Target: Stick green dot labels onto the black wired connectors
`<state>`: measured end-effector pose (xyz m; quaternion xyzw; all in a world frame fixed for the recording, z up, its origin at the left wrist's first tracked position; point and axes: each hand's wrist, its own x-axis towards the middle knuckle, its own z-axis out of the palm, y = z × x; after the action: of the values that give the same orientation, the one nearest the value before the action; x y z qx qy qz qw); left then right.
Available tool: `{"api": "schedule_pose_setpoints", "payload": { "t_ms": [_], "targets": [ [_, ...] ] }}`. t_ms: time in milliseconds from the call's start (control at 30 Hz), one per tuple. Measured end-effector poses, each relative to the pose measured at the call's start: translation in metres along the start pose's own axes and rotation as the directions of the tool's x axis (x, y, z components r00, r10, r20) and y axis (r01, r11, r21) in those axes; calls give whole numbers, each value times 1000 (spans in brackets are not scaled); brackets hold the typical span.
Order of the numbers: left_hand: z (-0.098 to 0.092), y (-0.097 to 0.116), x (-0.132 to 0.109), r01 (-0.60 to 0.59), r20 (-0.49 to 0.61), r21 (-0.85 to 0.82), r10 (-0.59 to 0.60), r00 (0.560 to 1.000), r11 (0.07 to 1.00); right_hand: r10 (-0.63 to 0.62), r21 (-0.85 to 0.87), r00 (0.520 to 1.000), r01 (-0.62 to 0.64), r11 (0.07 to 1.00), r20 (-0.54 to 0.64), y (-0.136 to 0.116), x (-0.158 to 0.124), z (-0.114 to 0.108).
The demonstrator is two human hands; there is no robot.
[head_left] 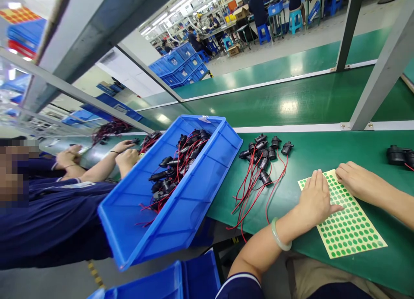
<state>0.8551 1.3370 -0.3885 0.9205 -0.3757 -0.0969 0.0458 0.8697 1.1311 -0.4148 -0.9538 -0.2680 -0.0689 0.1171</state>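
A yellow sheet of green round stickers (347,223) lies on the green belt in front of me. My left hand (315,200) lies flat on its near left part, fingers stretched out, a pale green bangle on the wrist. My right hand (355,180) rests at the sheet's top right corner, fingers curled down onto it; nothing shows in them. To the left of the sheet lies a bunch of black sockets with red and black wires (263,157).
A blue bin (207,191) holding more wired sockets juts over the belt's edge at the left. A co-worker's hands (124,154) work beyond it. Another black socket (399,154) lies at the right. A second blue bin (168,281) sits below. Grey frame posts (378,75) stand on the belt.
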Motion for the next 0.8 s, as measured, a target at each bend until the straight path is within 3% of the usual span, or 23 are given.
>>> {"api": "schedule_pose_setpoints", "payload": {
  "t_ms": [67, 133, 200, 267, 333, 400, 500, 633, 700, 800],
  "targets": [
    [-4, -9, 3, -35, -68, -60, 31, 997, 998, 78, 62, 996, -75, 995, -47, 0, -4, -3],
    [-16, -28, 11, -19, -198, -129, -7, 980, 991, 273, 250, 959, -246, 936, -79, -3, -9, -8],
    [-32, -54, 22, 118, -341, -185, -176, 923, 976, 500, 543, 866, -412, 731, -17, -9, -12, -14],
    [-46, -79, 35, 324, -399, -218, -387, 831, 921, 615, 774, 781, -454, 442, 108, -18, -14, -21],
    [-52, -99, 47, 435, -373, -230, -491, 787, 871, 620, 888, 757, -412, 204, 208, -28, -14, -28],
    [-49, -110, 55, 459, -342, -236, -516, 785, 856, 590, 924, 760, -378, 61, 272, -36, -14, -34],
    [-38, -113, 58, 446, -336, -268, -516, 788, 854, 563, 934, 764, -356, -38, 315, -43, -15, -39],
    [-37, -96, 49, 357, -350, -348, -473, 809, 867, 551, 939, 764, -318, -131, 336, -48, -19, -47],
    [-41, -78, 42, 216, -380, -456, -408, 830, 863, 566, 942, 755, -302, -148, 331, -50, -20, -50],
    [-42, -46, 31, -72, -479, -607, -291, 828, 792, 608, 954, 737, -265, -142, 295, -56, -19, -55]
  ]
}}
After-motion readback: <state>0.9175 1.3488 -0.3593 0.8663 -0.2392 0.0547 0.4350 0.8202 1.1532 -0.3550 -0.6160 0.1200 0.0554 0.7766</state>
